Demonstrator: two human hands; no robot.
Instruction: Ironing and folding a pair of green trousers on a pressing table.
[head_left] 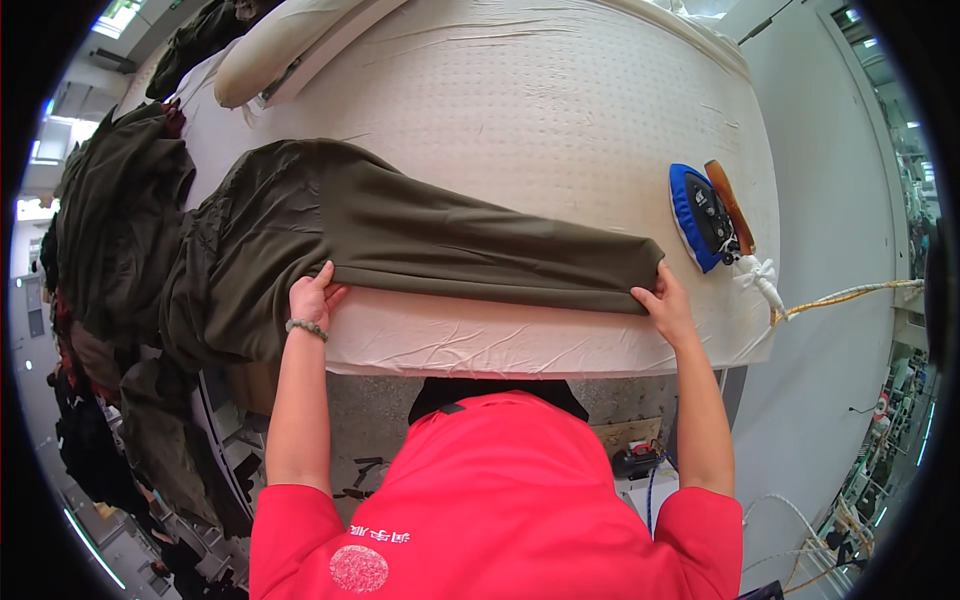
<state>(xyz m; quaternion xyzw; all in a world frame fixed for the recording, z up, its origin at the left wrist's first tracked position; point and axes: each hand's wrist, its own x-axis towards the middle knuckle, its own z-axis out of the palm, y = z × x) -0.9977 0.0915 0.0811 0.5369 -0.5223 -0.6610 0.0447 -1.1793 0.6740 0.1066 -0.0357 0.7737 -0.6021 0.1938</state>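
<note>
A dark olive garment (480, 245) lies across the padded white table, one long tapering part stretched out to the right. I cannot tell whether that part is a sleeve or a trouser leg. At its near edge, left of the middle, my left hand (315, 298) pinches the cloth between thumb and fingers; a beaded bracelet is on that wrist. My right hand (668, 303) grips the narrow end, thumb on top and fingers at the corner. Between my hands the near edge runs nearly straight, with soft creases above it. Bunched cloth spreads left of my left hand.
An iron (706, 217) with a blue rim and wooden handle rests at the table's right, its wrapped cord (850, 294) running off right. A padded pressing arm (290, 50) stands at the far left. Piled dark garments (120, 220) hang over the table's left edge.
</note>
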